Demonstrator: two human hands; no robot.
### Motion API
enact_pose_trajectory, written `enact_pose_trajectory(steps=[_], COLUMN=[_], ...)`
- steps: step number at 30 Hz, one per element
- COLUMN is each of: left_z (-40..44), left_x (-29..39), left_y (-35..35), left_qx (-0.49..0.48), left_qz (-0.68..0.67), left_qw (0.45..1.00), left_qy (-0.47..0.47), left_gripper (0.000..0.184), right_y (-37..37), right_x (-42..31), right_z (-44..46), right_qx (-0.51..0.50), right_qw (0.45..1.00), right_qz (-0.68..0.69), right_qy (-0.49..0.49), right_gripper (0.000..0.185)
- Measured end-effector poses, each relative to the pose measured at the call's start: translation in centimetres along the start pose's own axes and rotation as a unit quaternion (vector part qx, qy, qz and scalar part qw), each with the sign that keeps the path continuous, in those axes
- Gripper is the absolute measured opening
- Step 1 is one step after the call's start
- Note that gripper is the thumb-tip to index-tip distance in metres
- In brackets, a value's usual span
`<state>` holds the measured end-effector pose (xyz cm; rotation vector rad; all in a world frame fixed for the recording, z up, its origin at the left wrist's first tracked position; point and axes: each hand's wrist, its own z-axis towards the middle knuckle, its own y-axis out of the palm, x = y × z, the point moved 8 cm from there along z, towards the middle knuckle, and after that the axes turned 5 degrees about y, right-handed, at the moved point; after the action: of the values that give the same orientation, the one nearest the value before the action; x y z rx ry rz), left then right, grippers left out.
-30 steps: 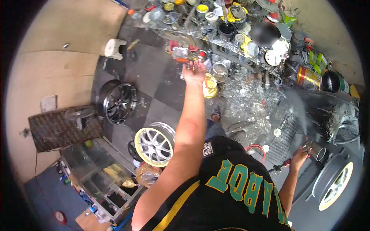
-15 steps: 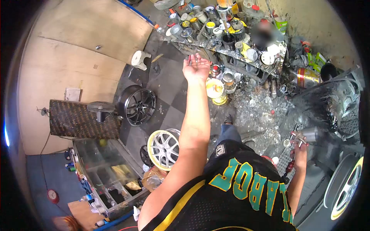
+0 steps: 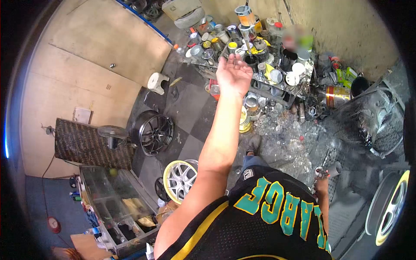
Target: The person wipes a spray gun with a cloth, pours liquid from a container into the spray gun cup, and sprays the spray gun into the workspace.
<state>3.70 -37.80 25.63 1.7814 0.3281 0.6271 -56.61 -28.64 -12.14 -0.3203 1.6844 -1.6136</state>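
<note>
My left hand (image 3: 234, 77) reaches out at arm's length, palm up, with its fingers apart and slightly curled. I see nothing in it. Behind its fingertips is a dark open paint can (image 3: 250, 60) with a stick in it, at the edge of a cluttered bench (image 3: 277, 89). Low on the right, my right hand (image 3: 321, 183) is closed around what looks like a spray gun (image 3: 321, 173) with a grey cylindrical cup (image 3: 333, 169). The fingers there are small and partly hidden.
Many paint cans (image 3: 245, 16) crowd the bench. A yellow-stained bucket (image 3: 245, 125) stands on the floor below. Wheel rims (image 3: 181, 178) lie left, with a black one (image 3: 156, 132) beyond; another rim (image 3: 393, 208) is at right. A white stool (image 3: 157, 82) stands near the wall.
My left hand has moved to the right and now overlaps the bench edge. My right hand with the spray gun has shifted left and down. The whole view has turned slightly.
</note>
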Motion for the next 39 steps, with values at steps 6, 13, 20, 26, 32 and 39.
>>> enact_pose_trajectory(steps=[6,13,20,26,32,39], left_z=[-0.5,-0.7,-11.6,-28.1,-21.5,-25.3], left_x=[-2.5,-4.1,-14.5,-24.6,-21.4,-14.7], left_y=[5.1,7.7,6.7,1.8,-2.9,-23.9], left_qx=[-0.056,-0.057,-0.295,-0.615,-0.442,-0.446], left_qz=[0.057,0.074,0.705,0.690,0.742,0.651], left_qw=[0.996,0.993,0.617,0.339,0.504,0.445], left_qy=[-0.043,-0.074,0.187,0.174,-0.001,-0.423], left_gripper=[0.035,0.033,0.014,0.022,0.029,0.041], right_y=[-6.1,-13.1,-15.1,-11.8,-18.2,-21.6], right_x=[1.2,-0.7,-3.9,-4.1,-7.1,-8.9], right_z=[2.8,6.3,6.2,5.3,6.5,7.9], right_qx=[0.027,0.192,0.145,0.154,0.207,0.212], right_qw=[0.827,0.917,0.850,0.843,0.841,0.902], right_qz=[0.273,0.052,0.288,0.243,0.192,0.131], right_qy=[0.491,0.346,0.417,0.454,0.462,0.353], right_gripper=[0.037,0.043,0.050,0.054,0.047,0.034])
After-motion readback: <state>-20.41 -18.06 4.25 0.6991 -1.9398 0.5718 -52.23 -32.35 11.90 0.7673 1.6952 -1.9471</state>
